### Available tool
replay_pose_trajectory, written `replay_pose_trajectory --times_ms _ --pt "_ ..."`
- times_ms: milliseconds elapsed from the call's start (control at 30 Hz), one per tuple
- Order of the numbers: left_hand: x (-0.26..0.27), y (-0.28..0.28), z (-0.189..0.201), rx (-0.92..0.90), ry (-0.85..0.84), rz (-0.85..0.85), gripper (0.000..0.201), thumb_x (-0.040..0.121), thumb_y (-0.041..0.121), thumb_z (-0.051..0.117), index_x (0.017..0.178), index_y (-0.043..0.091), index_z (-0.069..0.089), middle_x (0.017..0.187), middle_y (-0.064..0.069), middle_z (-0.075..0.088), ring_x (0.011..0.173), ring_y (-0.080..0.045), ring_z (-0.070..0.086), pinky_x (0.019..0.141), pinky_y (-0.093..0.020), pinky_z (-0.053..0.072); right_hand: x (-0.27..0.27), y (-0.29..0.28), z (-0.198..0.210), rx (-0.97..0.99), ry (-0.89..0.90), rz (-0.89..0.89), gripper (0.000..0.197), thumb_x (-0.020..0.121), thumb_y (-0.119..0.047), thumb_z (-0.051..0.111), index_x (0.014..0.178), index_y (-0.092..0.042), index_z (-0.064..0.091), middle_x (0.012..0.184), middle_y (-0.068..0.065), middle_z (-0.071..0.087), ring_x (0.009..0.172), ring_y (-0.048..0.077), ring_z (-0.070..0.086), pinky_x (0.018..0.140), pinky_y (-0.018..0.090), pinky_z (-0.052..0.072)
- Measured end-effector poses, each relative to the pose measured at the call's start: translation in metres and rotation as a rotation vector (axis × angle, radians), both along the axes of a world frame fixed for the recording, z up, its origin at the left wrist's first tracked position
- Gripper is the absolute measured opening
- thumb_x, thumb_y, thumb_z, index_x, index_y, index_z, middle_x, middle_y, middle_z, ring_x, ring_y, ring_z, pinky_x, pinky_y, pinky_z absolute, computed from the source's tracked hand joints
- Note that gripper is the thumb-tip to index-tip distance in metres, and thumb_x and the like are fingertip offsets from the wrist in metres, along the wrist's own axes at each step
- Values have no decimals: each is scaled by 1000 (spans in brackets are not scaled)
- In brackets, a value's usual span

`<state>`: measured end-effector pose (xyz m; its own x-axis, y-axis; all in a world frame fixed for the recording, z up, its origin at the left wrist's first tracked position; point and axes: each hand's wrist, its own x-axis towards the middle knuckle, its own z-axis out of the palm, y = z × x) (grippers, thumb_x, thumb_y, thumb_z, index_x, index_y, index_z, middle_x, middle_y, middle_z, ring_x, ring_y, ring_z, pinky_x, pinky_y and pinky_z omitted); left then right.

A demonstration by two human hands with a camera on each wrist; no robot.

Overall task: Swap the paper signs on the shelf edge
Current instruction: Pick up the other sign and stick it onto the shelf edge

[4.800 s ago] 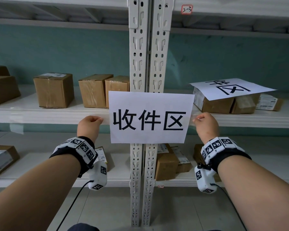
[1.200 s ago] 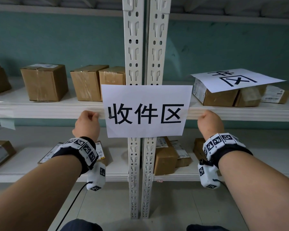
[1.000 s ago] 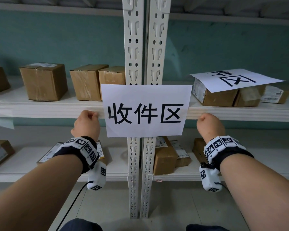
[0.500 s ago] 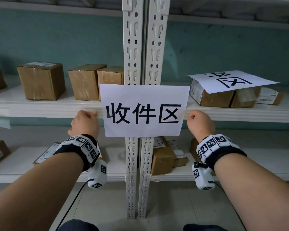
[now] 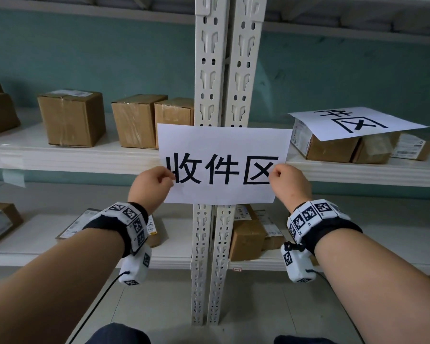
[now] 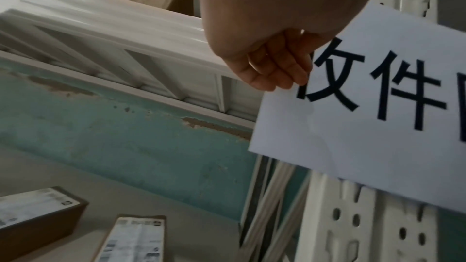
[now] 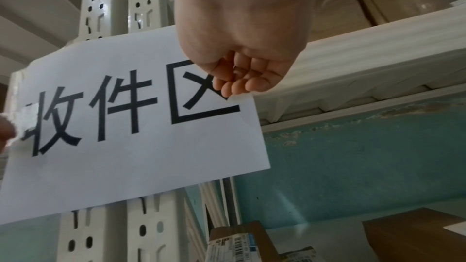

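A white paper sign (image 5: 224, 142) with three black characters hangs across the shelf edge (image 5: 72, 162), in front of the two uprights. My left hand (image 5: 170, 175) pinches the sign's left edge with curled fingers (image 6: 277, 75). A strip of clear tape (image 7: 25, 115) lies on that edge. At the right edge, my right hand (image 5: 273, 173) pinches the paper, its fingertips (image 7: 232, 87) over the last character. A second paper sign (image 5: 358, 122) lies flat on top of boxes on the right half of the shelf.
Two perforated white uprights (image 5: 224, 70) run top to bottom in the middle. Brown cartons (image 5: 72, 117) stand on the left of the shelf, and more cartons (image 5: 333, 150) sit under the second sign. The lower shelf (image 5: 47, 259) holds several small parcels. A teal wall is behind.
Both hands have moved inward from the shelf edge beside the sign onto the sign's left and right edges. The sign itself stays in the same place.
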<state>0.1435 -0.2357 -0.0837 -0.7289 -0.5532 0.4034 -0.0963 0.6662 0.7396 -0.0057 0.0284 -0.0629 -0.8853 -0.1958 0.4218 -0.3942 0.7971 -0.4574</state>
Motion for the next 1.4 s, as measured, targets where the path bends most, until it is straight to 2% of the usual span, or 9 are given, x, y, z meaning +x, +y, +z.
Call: replay_pose_trajectory --times_ms 200,333,433,567,633,700,866,1100,1400 --pt "-16 -10 22 227 23 -1 37 77 -9 36 71 10 67 74 -5 71 76 -23 65 83 -36 54 -5 -2 1 -5 15 14 25 87 -13 39 63 -17 44 71 1 56 62 24 48 49 22 30" --pt "-15 -28 22 329 95 80 35 79 -8 35 74 2 68 74 -7 71 71 -21 65 86 -40 54 -11 7 -2 -11 1 8 29 89 -16 40 60 -15 37 59 0 41 55 20 36 48 24 25" --pt "-9 -45 17 417 162 175 36 80 -7 33 69 7 64 73 -4 68 70 -20 63 87 -40 53 -12 12 -6 2 -14 5 29 87 -14 40 61 -16 28 59 1 27 56 19 24 52 27 21" --pt "3 -65 10 466 194 290 37 75 -6 33 63 15 61 70 -5 66 81 -34 66 83 -43 53 -13 18 -12 4 -22 -32 22 85 -11 39 63 -11 41 61 8 40 57 29 38 53 28 28" --pt "7 -52 8 370 146 268 36 75 -7 34 63 14 60 66 -6 64 72 -29 63 78 -40 53 -10 16 -10 11 -16 19 27 86 -11 38 71 -14 60 73 2 61 68 28 57 59 30 46" --pt "5 -31 8 212 49 141 33 76 -7 36 66 9 63 68 -7 65 69 -25 61 74 -36 52 -4 11 -7 28 -10 102 33 88 -10 37 71 -22 63 79 -3 66 75 21 62 70 36 54" --pt "-17 -3 16 169 5 -58 36 74 -12 33 68 5 65 67 -6 67 65 -20 62 68 -28 52 1 -6 4 9 -2 255 37 87 -5 37 69 -23 64 78 -4 67 78 18 65 76 39 56" --pt "-18 -23 17 232 13 -39 39 73 -13 32 66 4 65 66 -11 69 66 -23 66 73 -32 55 -9 -6 9 40 -36 261 38 89 -8 37 70 -23 68 72 -6 69 72 11 66 79 35 56" --pt "-15 -34 18 284 53 16 40 75 -15 32 71 1 69 69 -11 69 52 -6 64 67 -22 53 -17 6 14 31 -59 236 38 90 -11 39 73 -21 71 66 -8 70 66 6 66 72 25 52"
